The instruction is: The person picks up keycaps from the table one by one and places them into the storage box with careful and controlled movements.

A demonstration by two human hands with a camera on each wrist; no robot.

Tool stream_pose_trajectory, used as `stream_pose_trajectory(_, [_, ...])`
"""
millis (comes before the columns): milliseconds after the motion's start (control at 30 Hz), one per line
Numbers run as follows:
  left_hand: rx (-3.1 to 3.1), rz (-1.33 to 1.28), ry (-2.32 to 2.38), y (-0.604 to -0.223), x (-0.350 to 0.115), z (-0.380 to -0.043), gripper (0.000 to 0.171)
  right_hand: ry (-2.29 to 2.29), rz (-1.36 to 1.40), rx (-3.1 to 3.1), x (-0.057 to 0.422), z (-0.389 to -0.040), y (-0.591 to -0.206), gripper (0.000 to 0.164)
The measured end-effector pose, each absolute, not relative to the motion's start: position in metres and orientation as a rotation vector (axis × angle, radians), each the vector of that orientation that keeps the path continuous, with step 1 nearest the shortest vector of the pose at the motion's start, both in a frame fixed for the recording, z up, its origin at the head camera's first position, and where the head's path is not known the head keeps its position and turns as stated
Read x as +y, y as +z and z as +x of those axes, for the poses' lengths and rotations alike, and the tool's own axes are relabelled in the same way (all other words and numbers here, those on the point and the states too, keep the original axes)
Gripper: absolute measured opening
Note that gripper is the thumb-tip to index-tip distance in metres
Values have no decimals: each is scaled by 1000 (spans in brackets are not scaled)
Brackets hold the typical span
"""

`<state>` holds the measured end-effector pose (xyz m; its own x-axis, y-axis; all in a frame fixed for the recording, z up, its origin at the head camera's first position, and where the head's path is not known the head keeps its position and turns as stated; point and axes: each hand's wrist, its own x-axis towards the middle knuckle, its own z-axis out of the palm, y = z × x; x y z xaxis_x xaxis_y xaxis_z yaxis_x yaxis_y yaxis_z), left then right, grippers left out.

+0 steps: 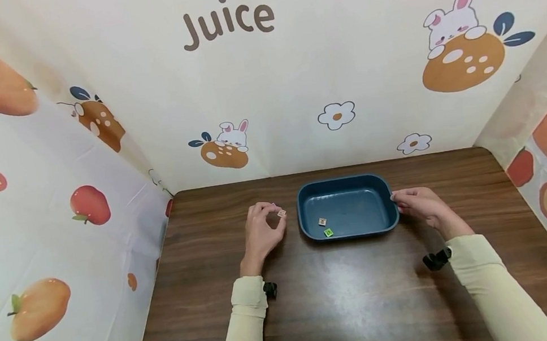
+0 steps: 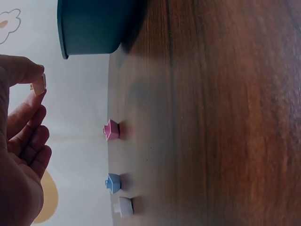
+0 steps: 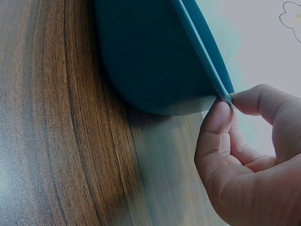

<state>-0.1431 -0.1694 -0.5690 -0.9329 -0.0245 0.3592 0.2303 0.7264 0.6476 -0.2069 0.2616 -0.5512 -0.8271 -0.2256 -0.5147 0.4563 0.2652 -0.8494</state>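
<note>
My left hand (image 1: 264,232) pinches a small beige square block (image 1: 281,213) between thumb and fingertip, left of the blue tray. In the left wrist view this block (image 2: 38,84) hangs above the table, apart from the tray. At the tray's right end, my right hand (image 1: 424,206) pinches the rim, thumb on one side and fingers on the other. Inside the dark blue tray (image 1: 350,235), near its front left corner, lie a beige block (image 1: 322,222) and a green block (image 1: 329,232), close together.
A pink block (image 2: 112,130), a blue block (image 2: 113,183) and a whitish block (image 2: 125,206), each with a knob on top, stand on the brown wooden table (image 1: 352,309). A printed cloth (image 1: 288,77) forms walls behind and on both sides.
</note>
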Motion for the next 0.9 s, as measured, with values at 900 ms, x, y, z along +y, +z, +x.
stream_pose_trajectory(900, [-2643,-235,-1031,-564,-155,-151,18,-1598,166,2026,261,-208,-556,55])
